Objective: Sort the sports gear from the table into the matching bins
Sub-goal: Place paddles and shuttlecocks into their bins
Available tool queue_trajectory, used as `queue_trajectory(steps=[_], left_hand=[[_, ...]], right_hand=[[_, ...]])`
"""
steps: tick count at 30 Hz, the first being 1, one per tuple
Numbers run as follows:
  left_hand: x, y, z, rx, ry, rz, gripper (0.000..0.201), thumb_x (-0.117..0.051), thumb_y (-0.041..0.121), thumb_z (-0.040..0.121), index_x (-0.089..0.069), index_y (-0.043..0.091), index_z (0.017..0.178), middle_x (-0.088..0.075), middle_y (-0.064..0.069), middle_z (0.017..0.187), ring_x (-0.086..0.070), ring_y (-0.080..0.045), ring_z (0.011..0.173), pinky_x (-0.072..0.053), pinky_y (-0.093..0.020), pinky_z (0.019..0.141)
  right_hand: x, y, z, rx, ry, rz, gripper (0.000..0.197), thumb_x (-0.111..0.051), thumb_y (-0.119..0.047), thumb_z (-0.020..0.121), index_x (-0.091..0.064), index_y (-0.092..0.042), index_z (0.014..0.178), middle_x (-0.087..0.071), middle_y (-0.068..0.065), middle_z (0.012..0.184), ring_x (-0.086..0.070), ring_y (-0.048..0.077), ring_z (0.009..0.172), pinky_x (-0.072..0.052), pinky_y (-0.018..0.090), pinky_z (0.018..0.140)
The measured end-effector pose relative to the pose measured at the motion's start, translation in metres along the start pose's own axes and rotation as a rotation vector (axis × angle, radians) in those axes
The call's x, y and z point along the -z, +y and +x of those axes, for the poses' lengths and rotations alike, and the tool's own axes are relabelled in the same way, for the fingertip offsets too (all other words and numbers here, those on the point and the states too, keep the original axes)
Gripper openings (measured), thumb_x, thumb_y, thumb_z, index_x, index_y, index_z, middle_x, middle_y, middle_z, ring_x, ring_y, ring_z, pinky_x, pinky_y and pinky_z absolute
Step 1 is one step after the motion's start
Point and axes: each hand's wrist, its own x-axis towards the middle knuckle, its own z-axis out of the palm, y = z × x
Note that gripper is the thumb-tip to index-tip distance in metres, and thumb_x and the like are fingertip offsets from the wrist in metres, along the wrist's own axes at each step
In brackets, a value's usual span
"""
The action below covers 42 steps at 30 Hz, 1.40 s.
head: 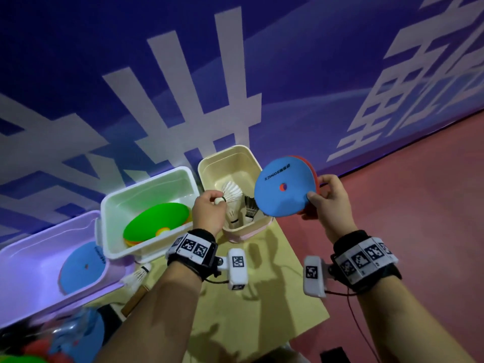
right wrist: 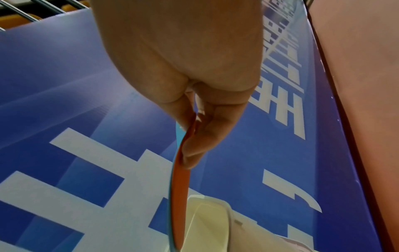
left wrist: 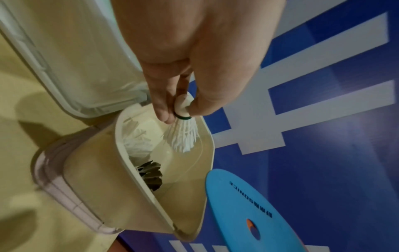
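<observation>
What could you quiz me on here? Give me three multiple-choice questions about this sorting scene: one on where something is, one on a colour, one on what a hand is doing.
1. Where is the white shuttlecock that the left hand holds?
A. over the cream bin
B. inside the purple bin
C. on the floor

2. What colour is the top disc in the white bin?
A. blue
B. green
C. black

3. What is the right hand doing?
A. resting flat on the table
B. hanging with nothing in it
C. pinching a blue disc and a red disc together

Answers:
1 A: the left wrist view shows it above the cream bin.
2 B: the green disc lies topmost.
3 C: its fingers pinch the blue disc with the red disc behind.
</observation>
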Motion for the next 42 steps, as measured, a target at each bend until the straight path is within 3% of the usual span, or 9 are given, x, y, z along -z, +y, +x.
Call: queue_trajectory(steps=[5, 8, 14, 18, 20, 27, 29, 32, 42], left_hand=[[-0.026, 0.01, 0.006, 0.059, -0.079, 0.032, 0.03, -0.058, 0.007, 0.087, -0.066, 0.019, 0.113, -0.066, -0.003, 0.089, -0.054, -0.013, 0.056, -0.042, -0.015, 0.046], [-0.038, 0.01, 0.013, 0.076, -0.138, 0.071, 0.036, -0.058, 0.008, 0.089, -0.063, 0.016, 0.124, -0.065, -0.006, 0.104, -0.056, -0.011, 0.063, -0.039, -0.006, 0.042], [-0.046, 0.009, 0.015, 0.096, -0.244, 0.121, 0.048, -0.061, 0.015, 0.088, -0.055, 0.022, 0.135, -0.059, -0.003, 0.132, -0.058, -0.018, 0.111, -0.046, -0.029, 0.098], [-0.043, 0.012, 0.012, 0.08, -0.376, 0.126, 0.065, -0.064, 0.019, 0.086, -0.041, 0.035, 0.145, -0.016, 0.001, 0.162, -0.033, -0.02, 0.142, -0.033, -0.031, 0.111], [-0.04, 0.015, 0.01, 0.073, -0.38, 0.097, 0.063, -0.064, 0.019, 0.089, -0.04, 0.035, 0.145, -0.012, 0.003, 0.162, -0.025, -0.019, 0.146, -0.031, -0.033, 0.113], [-0.009, 0.023, -0.004, 0.054, -0.249, -0.104, 0.049, -0.059, 0.014, 0.092, -0.049, 0.019, 0.139, -0.054, 0.001, 0.135, -0.057, -0.015, 0.116, -0.045, -0.035, 0.102], [0.006, 0.025, -0.01, 0.062, -0.242, -0.152, 0.047, -0.057, 0.013, 0.093, -0.048, 0.017, 0.139, -0.063, 0.0, 0.121, -0.065, -0.012, 0.098, -0.051, -0.032, 0.086], [0.044, 0.023, -0.026, 0.05, -0.191, -0.201, 0.043, -0.053, 0.007, 0.094, -0.049, 0.017, 0.135, -0.068, 0.0, 0.104, -0.065, -0.007, 0.082, -0.049, -0.024, 0.066], [0.207, -0.03, -0.061, 0.062, 0.037, -0.389, 0.042, -0.049, 0.0, 0.095, -0.047, 0.017, 0.133, -0.068, -0.006, 0.104, -0.066, -0.017, 0.068, -0.048, -0.021, 0.044]], right_hand=[[-0.001, 0.012, 0.025, -0.044, -0.036, 0.01, 0.023, -0.051, 0.007, 0.091, -0.046, -0.015, 0.1, -0.058, 0.013, 0.077, -0.062, 0.033, 0.055, -0.051, 0.032, 0.041], [-0.001, 0.016, 0.034, -0.06, -0.058, 0.019, 0.022, -0.05, 0.005, 0.092, -0.046, -0.015, 0.1, -0.06, 0.022, 0.084, -0.062, 0.038, 0.06, -0.05, 0.032, 0.042], [0.0, 0.017, 0.043, -0.073, -0.077, 0.033, 0.023, -0.051, 0.004, 0.092, -0.046, -0.017, 0.101, -0.062, 0.02, 0.085, -0.063, 0.038, 0.059, -0.051, 0.033, 0.045], [-0.003, 0.014, 0.044, -0.066, -0.087, 0.048, 0.021, -0.051, 0.004, 0.092, -0.047, -0.015, 0.1, -0.061, 0.016, 0.083, -0.063, 0.036, 0.058, -0.051, 0.033, 0.045], [-0.005, 0.013, 0.042, -0.06, -0.091, 0.055, 0.022, -0.051, 0.005, 0.092, -0.047, -0.016, 0.099, -0.061, 0.015, 0.082, -0.063, 0.034, 0.059, -0.052, 0.033, 0.045], [-0.025, -0.001, 0.024, -0.033, -0.163, 0.117, 0.026, -0.05, 0.007, 0.092, -0.046, -0.018, 0.097, -0.062, 0.01, 0.069, -0.059, 0.027, 0.048, -0.051, 0.035, 0.046], [-0.038, -0.007, 0.015, -0.02, -0.203, 0.152, 0.027, -0.049, 0.009, 0.091, -0.045, -0.016, 0.099, -0.063, 0.005, 0.064, -0.057, 0.021, 0.043, -0.05, 0.032, 0.043], [-0.067, -0.013, -0.006, -0.001, -0.315, 0.172, 0.024, -0.049, 0.007, 0.093, -0.045, -0.015, 0.102, -0.066, 0.004, 0.07, -0.059, 0.023, 0.043, -0.051, 0.031, 0.042], [-0.208, -0.03, -0.09, -0.006, -0.62, 0.126, 0.037, -0.051, 0.002, 0.095, -0.052, -0.028, 0.117, -0.07, 0.016, 0.097, -0.065, 0.034, 0.058, -0.051, 0.03, 0.045]])
